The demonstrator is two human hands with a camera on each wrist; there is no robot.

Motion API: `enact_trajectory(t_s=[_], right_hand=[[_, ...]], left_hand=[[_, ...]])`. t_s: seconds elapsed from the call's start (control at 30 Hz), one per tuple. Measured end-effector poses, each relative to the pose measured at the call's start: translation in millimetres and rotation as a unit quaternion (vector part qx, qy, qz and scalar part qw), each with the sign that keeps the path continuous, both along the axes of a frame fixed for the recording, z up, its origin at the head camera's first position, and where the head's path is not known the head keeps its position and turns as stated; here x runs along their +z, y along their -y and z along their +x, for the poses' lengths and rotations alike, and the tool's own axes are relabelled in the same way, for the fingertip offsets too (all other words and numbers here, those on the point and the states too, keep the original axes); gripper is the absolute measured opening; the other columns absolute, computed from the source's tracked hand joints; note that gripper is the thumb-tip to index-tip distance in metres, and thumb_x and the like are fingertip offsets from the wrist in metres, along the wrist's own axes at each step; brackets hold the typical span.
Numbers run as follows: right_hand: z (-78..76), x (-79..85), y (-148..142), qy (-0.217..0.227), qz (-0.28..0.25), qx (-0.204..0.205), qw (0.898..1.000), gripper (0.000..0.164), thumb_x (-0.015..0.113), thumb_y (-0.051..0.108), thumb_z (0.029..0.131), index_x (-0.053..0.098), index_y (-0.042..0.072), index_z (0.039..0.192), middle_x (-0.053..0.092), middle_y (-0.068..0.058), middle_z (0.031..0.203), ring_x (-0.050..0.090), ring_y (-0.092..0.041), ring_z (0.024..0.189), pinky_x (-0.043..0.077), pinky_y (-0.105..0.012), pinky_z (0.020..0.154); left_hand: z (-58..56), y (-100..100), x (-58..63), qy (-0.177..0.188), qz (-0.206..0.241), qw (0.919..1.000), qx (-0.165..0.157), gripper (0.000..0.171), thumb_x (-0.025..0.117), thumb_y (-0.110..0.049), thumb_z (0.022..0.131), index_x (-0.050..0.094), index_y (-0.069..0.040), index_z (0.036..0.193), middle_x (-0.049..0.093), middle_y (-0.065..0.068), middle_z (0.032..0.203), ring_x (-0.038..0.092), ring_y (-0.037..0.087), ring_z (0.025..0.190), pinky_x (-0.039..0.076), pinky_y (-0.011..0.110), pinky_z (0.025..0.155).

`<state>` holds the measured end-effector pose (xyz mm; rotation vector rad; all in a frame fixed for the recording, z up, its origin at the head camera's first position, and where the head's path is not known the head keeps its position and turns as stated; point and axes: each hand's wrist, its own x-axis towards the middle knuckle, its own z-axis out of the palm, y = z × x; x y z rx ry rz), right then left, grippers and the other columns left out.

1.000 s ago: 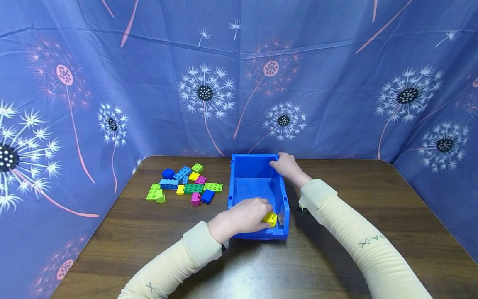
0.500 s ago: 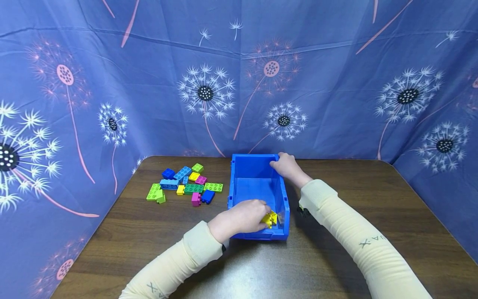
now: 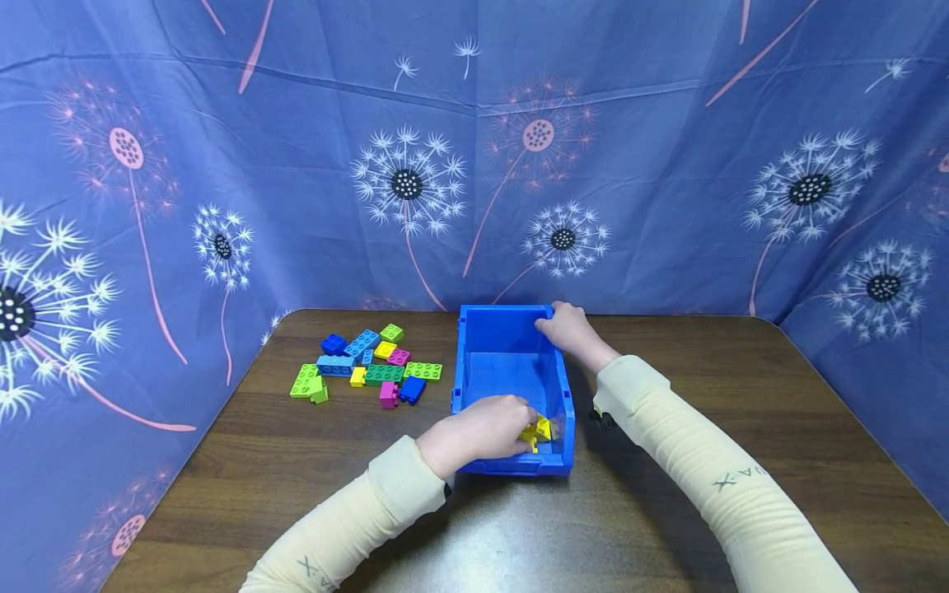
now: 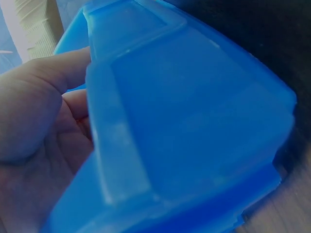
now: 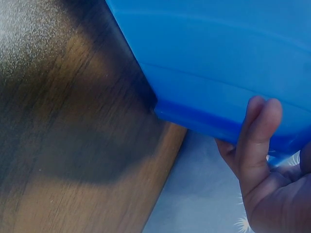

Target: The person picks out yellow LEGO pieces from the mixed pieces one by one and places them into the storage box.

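A blue plastic bin (image 3: 507, 375) stands on the table. My left hand (image 3: 485, 427) reaches over its near left side, fingers curled down on yellow toy bricks (image 3: 544, 428) near the front of the bin; the hand covers part of them. In the left wrist view, the bin wall (image 4: 194, 107) hides the fingertips and the bricks, while the thumb and palm of that hand (image 4: 29, 116) show beside it. My right hand (image 3: 571, 328) grips the bin's far right corner. In the right wrist view, fingers of that hand (image 5: 262, 150) lie against the outside of the wall.
Left of the bin lies a loose group of toy bricks, including a green brick (image 3: 385, 374), a magenta brick (image 3: 389, 395), a dark blue brick (image 3: 413, 389) and a lime brick (image 3: 305, 381). A blue dandelion-print cloth (image 3: 474, 206) hangs behind the wooden table (image 3: 712, 387).
The yellow bricks at my left fingers have shifted and turned slightly inside the bin. My right hand and the bin keep their place.
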<state>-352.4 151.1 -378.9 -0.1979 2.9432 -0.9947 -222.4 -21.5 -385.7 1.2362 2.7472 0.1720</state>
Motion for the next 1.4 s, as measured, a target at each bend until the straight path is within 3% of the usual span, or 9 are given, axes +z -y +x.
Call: enact_trajectory(t_s=[0.2, 0.5, 1.1, 1.4], right_hand=[[0.0, -0.2, 0, 0.003, -0.005, -0.001, 1.000, 0.020, 0.048, 0.022, 0.094, 0.049, 0.003, 0.089, 0.049, -0.009, 0.074, 0.059, -0.026, 0.076, 0.050, -0.031, 0.062], [-0.8, -1.1, 0, 0.000, 0.000, 0.000, 1.000, 0.020, 0.048, 0.022, 0.093, 0.046, 0.005, 0.084, 0.042, -0.005, 0.068, 0.059, -0.024, 0.069, 0.048, -0.027, 0.055], [-0.2, 0.0, 1, 0.001, 0.004, -0.001, 1.000, 0.021, 0.048, 0.023, 0.094, 0.047, 0.003, 0.087, 0.045, -0.008, 0.072, 0.058, -0.023, 0.066, 0.047, -0.026, 0.052], [1.0, 1.7, 1, 0.000, 0.001, 0.000, 1.000, 0.020, 0.048, 0.021, 0.094, 0.045, 0.003, 0.087, 0.037, -0.004, 0.066, 0.058, -0.021, 0.059, 0.046, -0.025, 0.049]], left_hand=[[0.5, 0, 0.1, -0.001, -0.003, 1.0000, -0.003, 0.032, 0.071, -0.028, 0.085, 0.069, -0.011, 0.112, 0.068, 0.001, 0.099, 0.064, 0.007, 0.086, 0.052, 0.018, 0.078], [1.7, 1, 6.3, 0.014, -0.005, 0.9999, 0.008, 0.036, 0.071, -0.030, 0.084, 0.067, -0.011, 0.115, 0.068, 0.001, 0.104, 0.064, 0.009, 0.090, 0.053, 0.021, 0.081], [3.5, 15, 27.8, 0.006, 0.012, 0.9996, 0.025, 0.040, 0.071, -0.032, 0.084, 0.066, -0.014, 0.119, 0.067, 0.001, 0.113, 0.064, 0.012, 0.097, 0.052, 0.024, 0.085], [6.6, 21, 42.3, -0.011, 0.013, 0.9994, 0.030, 0.039, 0.070, -0.030, 0.085, 0.065, -0.014, 0.119, 0.067, 0.001, 0.111, 0.063, 0.013, 0.100, 0.053, 0.025, 0.085]])
